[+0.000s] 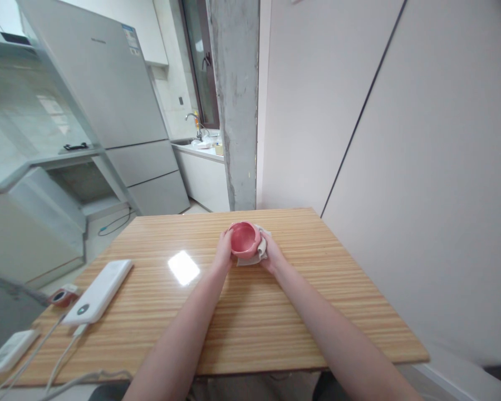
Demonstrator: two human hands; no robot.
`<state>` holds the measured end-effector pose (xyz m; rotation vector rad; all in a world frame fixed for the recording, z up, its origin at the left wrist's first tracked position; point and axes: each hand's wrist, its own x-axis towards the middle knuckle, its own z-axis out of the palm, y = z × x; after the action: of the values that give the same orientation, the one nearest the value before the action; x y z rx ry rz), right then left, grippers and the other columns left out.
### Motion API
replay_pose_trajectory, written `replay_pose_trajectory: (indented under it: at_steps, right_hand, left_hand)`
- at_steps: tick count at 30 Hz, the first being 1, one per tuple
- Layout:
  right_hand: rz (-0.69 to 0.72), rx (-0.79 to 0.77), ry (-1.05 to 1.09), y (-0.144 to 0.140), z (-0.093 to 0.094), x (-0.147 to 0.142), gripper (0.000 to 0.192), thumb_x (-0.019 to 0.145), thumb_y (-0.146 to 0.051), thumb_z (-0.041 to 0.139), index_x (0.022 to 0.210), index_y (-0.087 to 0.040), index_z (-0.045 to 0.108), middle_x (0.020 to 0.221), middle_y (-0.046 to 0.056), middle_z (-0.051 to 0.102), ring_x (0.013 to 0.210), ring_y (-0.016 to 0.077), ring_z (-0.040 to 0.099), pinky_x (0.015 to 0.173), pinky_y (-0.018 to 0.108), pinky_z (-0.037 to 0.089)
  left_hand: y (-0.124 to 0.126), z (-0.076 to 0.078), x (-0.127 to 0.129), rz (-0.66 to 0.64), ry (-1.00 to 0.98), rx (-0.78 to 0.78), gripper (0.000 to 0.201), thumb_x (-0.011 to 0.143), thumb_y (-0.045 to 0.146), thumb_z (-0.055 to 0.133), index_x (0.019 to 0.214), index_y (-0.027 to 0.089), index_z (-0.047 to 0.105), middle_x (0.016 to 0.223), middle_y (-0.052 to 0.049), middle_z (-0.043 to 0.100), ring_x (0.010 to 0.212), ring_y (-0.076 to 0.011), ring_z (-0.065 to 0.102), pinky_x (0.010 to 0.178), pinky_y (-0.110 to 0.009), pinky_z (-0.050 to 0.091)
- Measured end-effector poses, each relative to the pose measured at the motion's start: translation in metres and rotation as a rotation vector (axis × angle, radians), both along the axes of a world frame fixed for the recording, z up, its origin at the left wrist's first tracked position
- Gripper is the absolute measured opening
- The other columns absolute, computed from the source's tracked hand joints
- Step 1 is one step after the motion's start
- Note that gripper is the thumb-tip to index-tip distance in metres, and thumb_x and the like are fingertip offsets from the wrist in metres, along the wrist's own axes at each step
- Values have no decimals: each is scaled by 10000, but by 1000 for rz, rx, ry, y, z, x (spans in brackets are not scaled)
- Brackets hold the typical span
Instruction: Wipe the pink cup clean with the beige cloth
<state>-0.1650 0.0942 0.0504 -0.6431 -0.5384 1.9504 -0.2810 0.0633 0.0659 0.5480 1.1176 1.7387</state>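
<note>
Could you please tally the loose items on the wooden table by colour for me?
Pink: 1, the bowl held by the left hand.
Beige: 1, the cloth under the right hand.
White: 2, the power bank and a small flat device.
Red: 1, a small gadget.
Total: 5
</note>
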Motion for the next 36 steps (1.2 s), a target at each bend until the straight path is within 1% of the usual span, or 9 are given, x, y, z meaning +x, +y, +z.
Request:
replay_pose_trajectory:
  at_steps: [7,10,14,17,20,26,29,32,36]
  right_hand:
    - [286,64,-186,-4,-10,-1,243,869,-395,536,785,-196,649,665,14,700,611,165,649,598,278,518]
    - [141,308,-422,2,-12,12,249,830,-391,601,650,-221,623,585,11,645,675,183,628,679,296,503]
    - [-337,664,-659,0,1,26,212,747,-359,697,930,-261,653,1014,50,666,1012,216,577,939,364,434]
    - [-269,958,-697,-8,13,28,612,657,-328,767,1224,-285,538,1373,75,476,1262,244,431,1086,430,309]
    - [-138,1130,-799,-14,16,25,637,597,-289,797,1184,-257,554,1436,94,391,1359,262,317,1133,442,230]
    - [-340,1079,-1066,1,10,32,322,634,-341,751,843,-235,530,1141,91,542,1130,257,498,974,416,403]
    - [-570,919,-1251,19,6,54,333,670,-378,713,852,-220,483,1115,113,534,1065,263,514,919,414,422]
    - [-759,740,-1405,38,-1,83,327,689,-358,692,867,-208,462,1202,157,492,1083,270,503,907,396,421]
    - [-873,492,-1530,51,-9,114,347,691,-333,683,929,-186,479,1266,194,438,1141,295,471,939,399,400]
  left_hand:
    - [-1,9,-6,232,-45,144,302,809,377,568,1058,208,598,1029,-29,664,975,-152,603,879,-275,459]
    - [-3,14,-6,210,-74,161,313,836,382,548,1099,215,575,1086,-32,648,1001,-147,593,854,-256,467]
    - [-4,16,-1,177,-65,85,283,871,362,519,1098,199,561,1124,-52,628,1001,-152,593,800,-245,484]
    - [-4,13,2,142,-19,59,299,865,403,537,1079,197,566,1123,-64,630,988,-166,605,812,-271,492]
    - [-2,9,3,61,41,68,317,842,411,574,1072,193,579,1132,-80,636,1006,-188,611,856,-303,493]
    - [1,1,4,-143,205,34,485,866,436,519,1308,263,421,1188,-66,623,1043,-181,612,897,-318,474]
    - [-5,-3,8,-244,654,-18,454,851,368,526,1274,225,444,1040,-59,652,942,-172,622,892,-327,454]
    - [-16,-2,11,-395,1224,79,207,795,332,573,945,192,592,925,-54,630,892,-189,584,851,-327,441]
    - [-27,6,14,-470,1538,179,182,766,367,600,792,192,559,925,-51,589,884,-186,548,793,-297,423]
